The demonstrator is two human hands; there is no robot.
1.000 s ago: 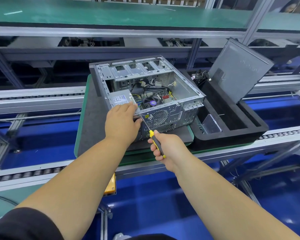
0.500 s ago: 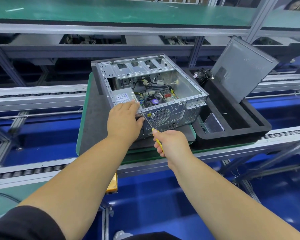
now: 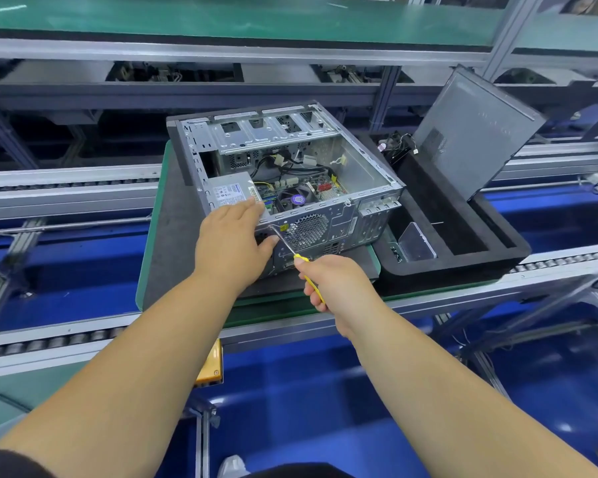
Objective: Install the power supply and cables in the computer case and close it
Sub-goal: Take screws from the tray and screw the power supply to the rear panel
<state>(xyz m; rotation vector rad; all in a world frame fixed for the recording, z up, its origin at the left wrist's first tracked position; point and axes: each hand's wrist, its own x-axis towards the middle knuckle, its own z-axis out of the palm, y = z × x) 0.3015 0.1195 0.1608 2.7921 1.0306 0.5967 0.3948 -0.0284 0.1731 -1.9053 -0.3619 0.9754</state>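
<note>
A factory line filled the view: grey aluminium rails with roller conveyors (image 3: pixel 66 339) ran left to right over blue flooring, and a green shelf (image 3: pixel 221 19) crossed the far top. In the middle a green-edged worktop (image 3: pixel 152 257) carried a dark grey mat, and on that mat the open computer case (image 3: pixel 366 174) lay on its side, its open face up and its perforated rear panel turned toward the near edge. Inside, the power supply (image 3: pixel 230 191) sat in the near left corner, its labelled face up, with the motherboard, a fan with a purple centre and loose cables (image 3: pixel 283 167) to its right and beyond. The left hand (image 3: pixel 233 241) rested over the near left corner of the case, fingers laid flat on the power supply's near edge and thumb pressed against the rear panel below. Just right of it and nearer, the right hand (image 3: pixel 332 288) was clenched round the yellow handle of a screwdriver (image 3: pixel 290 246), whose metal shaft slanted up and left to meet the rear panel beside the left thumb, left of the round fan grille. To the right of the case, a black foam tray (image 3: pixel 497 257) held a small clear plastic box (image 3: pixel 416 243), and the grey side panel (image 3: pixel 473 132) stood tilted in the tray's far part, with a bundle of cables at its left.
</note>
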